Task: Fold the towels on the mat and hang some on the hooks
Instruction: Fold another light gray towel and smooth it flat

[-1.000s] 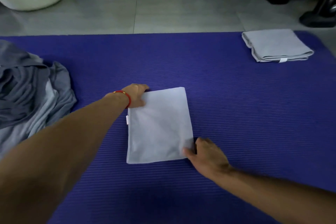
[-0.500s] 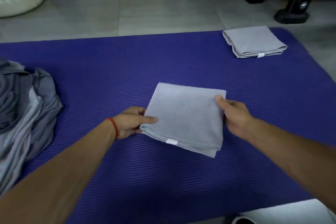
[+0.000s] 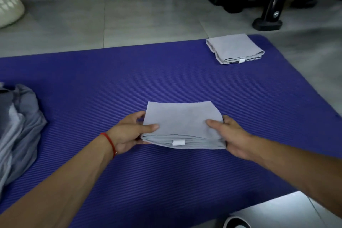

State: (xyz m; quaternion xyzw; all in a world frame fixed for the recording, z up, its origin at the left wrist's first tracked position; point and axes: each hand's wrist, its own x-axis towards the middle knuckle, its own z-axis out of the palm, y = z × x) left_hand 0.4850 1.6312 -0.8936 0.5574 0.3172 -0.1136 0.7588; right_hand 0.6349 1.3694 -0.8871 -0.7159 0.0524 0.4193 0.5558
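Towel (image 3: 182, 122), flat a second ago, is folded smaller; my left hand (image 3: 129, 133) and right hand (image 3: 229, 135) grasp its ends, ready for stacking.

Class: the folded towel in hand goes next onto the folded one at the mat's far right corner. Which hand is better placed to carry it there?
Right hand: it grips the held towel on the side nearer the folded towel.

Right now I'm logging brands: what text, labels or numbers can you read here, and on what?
No readable text.
Held towel: white tag, blank or too small to read.
Folded towel at the mat's far right: white tag, also unreadable.
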